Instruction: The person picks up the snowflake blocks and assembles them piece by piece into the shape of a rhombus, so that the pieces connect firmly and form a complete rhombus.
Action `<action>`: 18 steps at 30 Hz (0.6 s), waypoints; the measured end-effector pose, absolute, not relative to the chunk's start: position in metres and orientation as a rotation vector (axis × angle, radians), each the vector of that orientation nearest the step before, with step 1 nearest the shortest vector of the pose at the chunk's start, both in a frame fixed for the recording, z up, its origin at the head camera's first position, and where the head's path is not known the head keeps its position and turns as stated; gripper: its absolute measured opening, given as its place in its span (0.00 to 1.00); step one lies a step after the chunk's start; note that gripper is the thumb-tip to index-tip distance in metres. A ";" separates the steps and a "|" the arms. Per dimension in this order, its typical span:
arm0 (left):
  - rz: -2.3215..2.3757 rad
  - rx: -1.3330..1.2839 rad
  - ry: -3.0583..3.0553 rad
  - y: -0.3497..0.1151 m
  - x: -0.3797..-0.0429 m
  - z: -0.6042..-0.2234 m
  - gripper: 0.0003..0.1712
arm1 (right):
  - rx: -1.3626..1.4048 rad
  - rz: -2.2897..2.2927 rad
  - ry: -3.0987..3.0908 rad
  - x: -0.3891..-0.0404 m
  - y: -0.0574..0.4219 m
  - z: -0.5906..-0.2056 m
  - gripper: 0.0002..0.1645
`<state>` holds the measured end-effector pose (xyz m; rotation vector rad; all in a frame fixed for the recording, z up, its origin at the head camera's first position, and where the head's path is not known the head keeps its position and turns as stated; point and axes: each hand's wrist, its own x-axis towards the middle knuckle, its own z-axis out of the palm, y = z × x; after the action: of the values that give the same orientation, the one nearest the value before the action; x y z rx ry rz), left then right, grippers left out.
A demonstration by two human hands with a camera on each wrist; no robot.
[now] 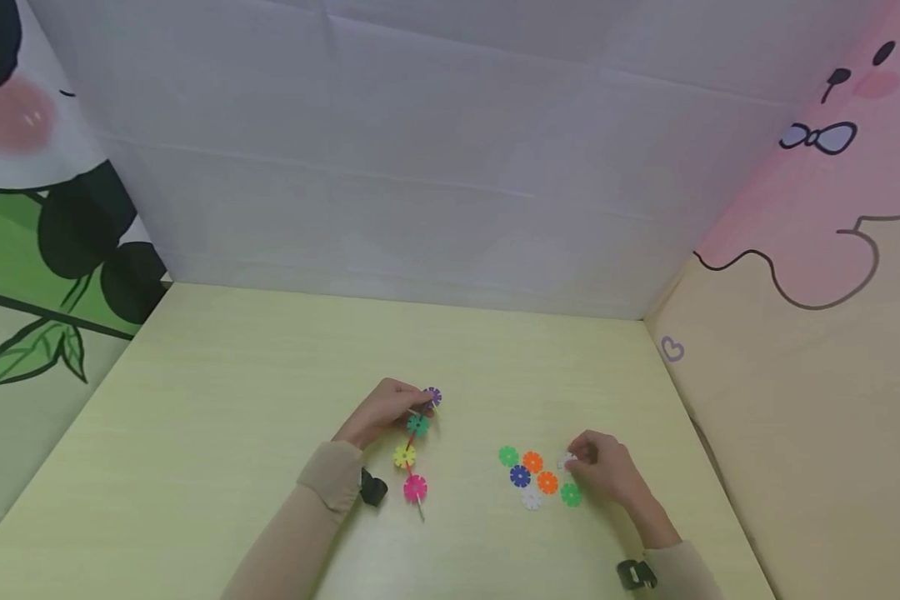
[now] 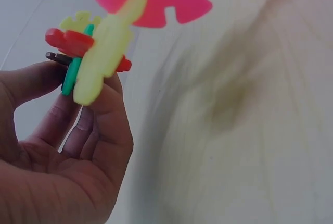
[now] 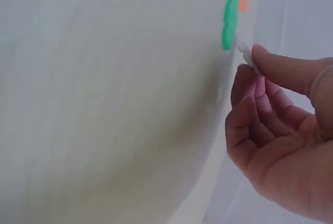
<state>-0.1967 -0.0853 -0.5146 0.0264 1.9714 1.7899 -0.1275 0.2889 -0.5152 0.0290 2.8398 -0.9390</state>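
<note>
A chain of linked snowflake discs hangs from my left hand [image 1: 390, 410], which pinches it near its upper end. Along it show a purple disc [image 1: 432, 397], a teal disc [image 1: 417, 425], a yellow disc [image 1: 404, 456] and a pink disc [image 1: 415, 487]; red pieces stand edge-on between some of them. In the left wrist view, thumb and fingers grip the far end, behind the yellow disc [image 2: 104, 52]. My right hand [image 1: 607, 468] pinches a white disc [image 3: 246, 54] between thumb and index finger, close to the loose discs on the table.
Left of my right hand lie loose discs: green [image 1: 508, 456], orange [image 1: 532, 462], blue [image 1: 520, 476], white [image 1: 531, 498] and another green one [image 1: 571, 494]. The pale table [image 1: 270, 375] meets a white backdrop [image 1: 420, 167] behind and printed panels at both sides.
</note>
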 end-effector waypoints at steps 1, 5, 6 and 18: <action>1.789 0.027 1.974 -0.085 -0.196 -0.514 0.20 | 0.038 -0.958 2.839 -0.128 0.288 -0.513 0.11; 1.795 0.019 1.971 -0.085 -0.195 -0.513 0.19 | 0.006 -1.104 2.827 -0.130 0.276 -0.504 0.11; 1.796 0.016 1.970 -0.085 -0.195 -0.513 0.19 | -0.015 -1.157 2.816 -0.131 0.272 -0.501 0.11; 1.789 -0.023 1.977 -0.083 -0.194 -0.511 0.17 | -0.246 -1.667 2.453 -0.139 0.199 -0.500 0.13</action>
<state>-0.1942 -0.0832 -0.5105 -0.0232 1.9769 1.7892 -0.1386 0.1991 -0.5004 -0.2464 2.4531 -1.6667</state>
